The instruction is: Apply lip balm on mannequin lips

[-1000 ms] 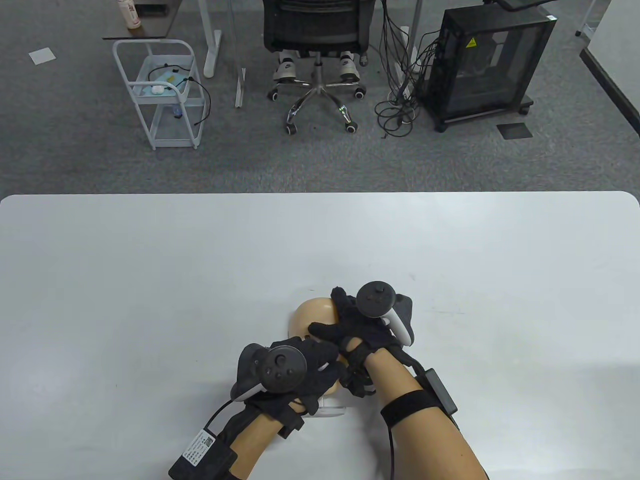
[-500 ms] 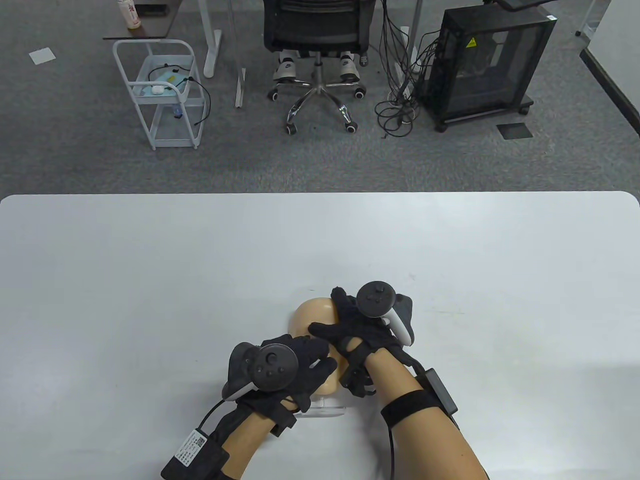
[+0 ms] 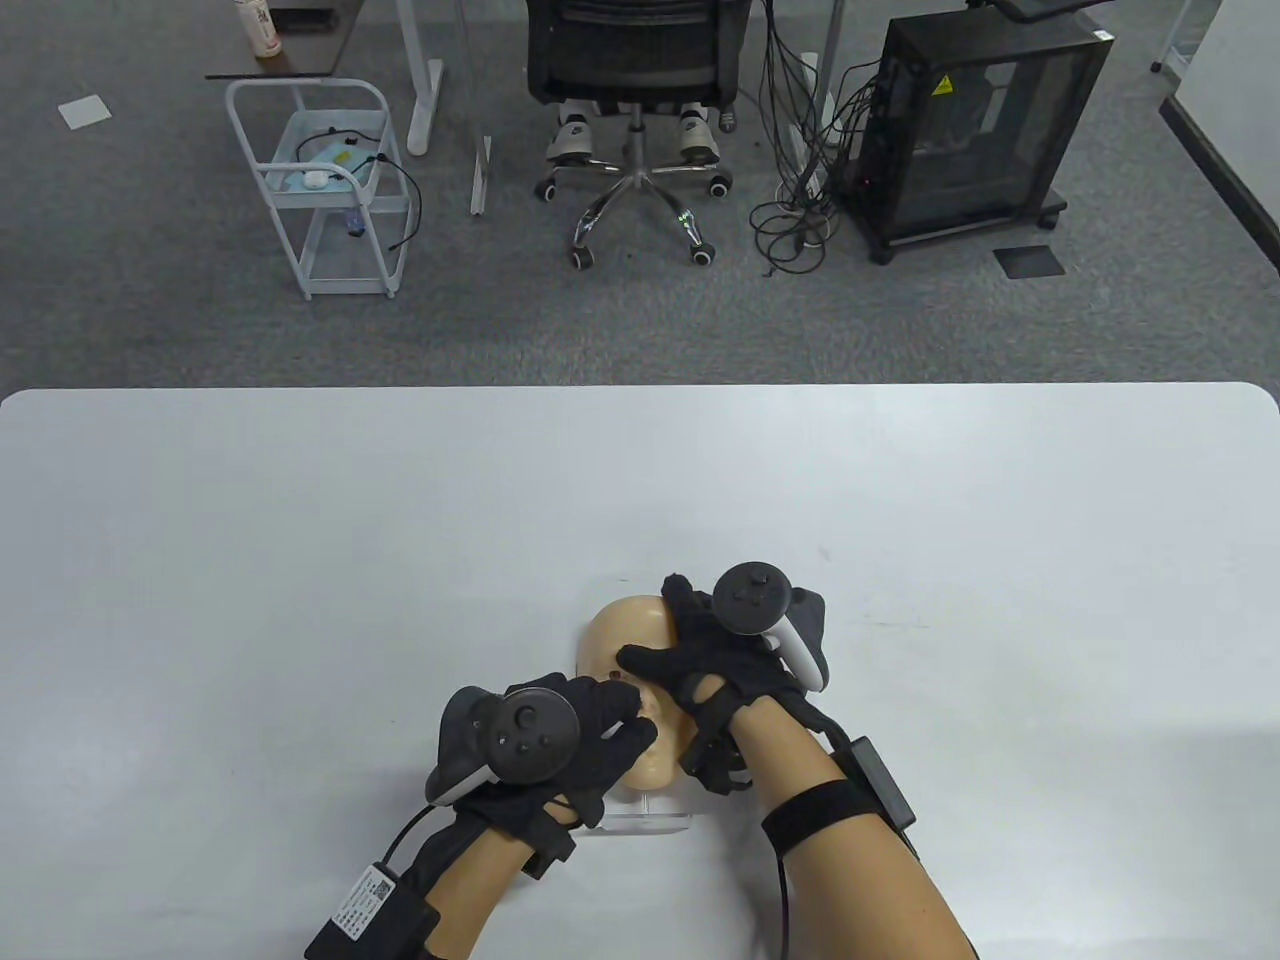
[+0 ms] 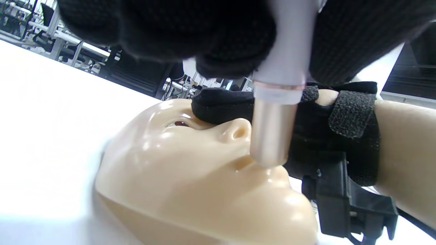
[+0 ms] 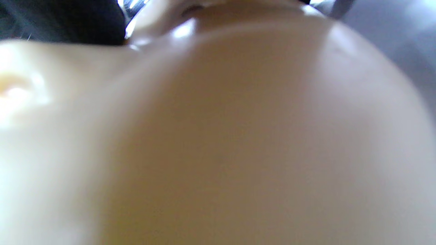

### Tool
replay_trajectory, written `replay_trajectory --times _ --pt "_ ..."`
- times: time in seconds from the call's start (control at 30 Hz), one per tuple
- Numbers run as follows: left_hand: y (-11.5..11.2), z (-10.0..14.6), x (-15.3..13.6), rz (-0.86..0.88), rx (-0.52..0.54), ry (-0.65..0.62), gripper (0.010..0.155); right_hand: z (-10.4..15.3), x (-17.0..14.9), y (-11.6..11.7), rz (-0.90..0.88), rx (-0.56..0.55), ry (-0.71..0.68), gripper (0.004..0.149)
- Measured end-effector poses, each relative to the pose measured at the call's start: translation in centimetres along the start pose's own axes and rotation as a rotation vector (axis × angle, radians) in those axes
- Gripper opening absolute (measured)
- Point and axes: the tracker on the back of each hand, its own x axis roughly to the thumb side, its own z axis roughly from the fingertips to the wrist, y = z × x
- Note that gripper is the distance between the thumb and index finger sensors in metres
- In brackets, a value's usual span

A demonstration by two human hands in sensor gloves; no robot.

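A beige mannequin head (image 3: 625, 630) lies face up on the white table (image 3: 300, 560) on a clear stand (image 3: 650, 815). My left hand (image 3: 590, 730) grips a lip balm tube (image 4: 272, 132) with a white body and silver end. The tube's tip touches the mannequin's lips (image 4: 262, 168) in the left wrist view. My right hand (image 3: 700, 650) rests on the head's right side and holds it steady, thumb across the face by the eye. The right wrist view is filled with the blurred mannequin head (image 5: 218, 136).
The table's far edge (image 3: 640, 388) runs across the middle of the table view. Beyond it on the floor stand an office chair (image 3: 630, 90), a white cart (image 3: 320, 190) and a black computer case (image 3: 975, 130).
My left hand has slid to the left and slightly toward me, uncovering more of the mannequin's face. My right hand and the head have stayed put.
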Motion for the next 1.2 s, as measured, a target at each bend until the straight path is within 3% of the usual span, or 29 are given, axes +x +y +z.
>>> replay_trajectory --times 0.13,0.77,0.9,1.03,1.13,1.2 --pt "0.3 0.0 0.0 -0.061 0.006 0.002 0.047 0.0 0.0 0.0 0.0 0.0 0.0 0.102" --pt "0.6 0.2 -1.7 0.058 -0.036 0.045 0.049 0.1 0.0 0.1 0.003 -0.001 -0.003 0.102" --pt "1.6 0.6 -3.0 0.266 0.003 0.085 0.049 0.1 -0.1 0.1 0.004 -0.007 -0.009 0.102" --pt "1.1 0.7 -6.0 0.612 0.03 0.162 0.049 0.5 0.0 -0.5 -0.033 -0.008 -0.017 0.099" --pt "0.1 1.0 -8.4 0.896 0.038 0.24 0.048 1.6 0.4 -2.0 -0.111 -0.086 -0.029 0.093" --pt "-0.1 1.0 -8.5 1.047 0.058 0.228 0.048 2.8 1.0 -3.3 -0.172 -0.137 -0.065 0.09"
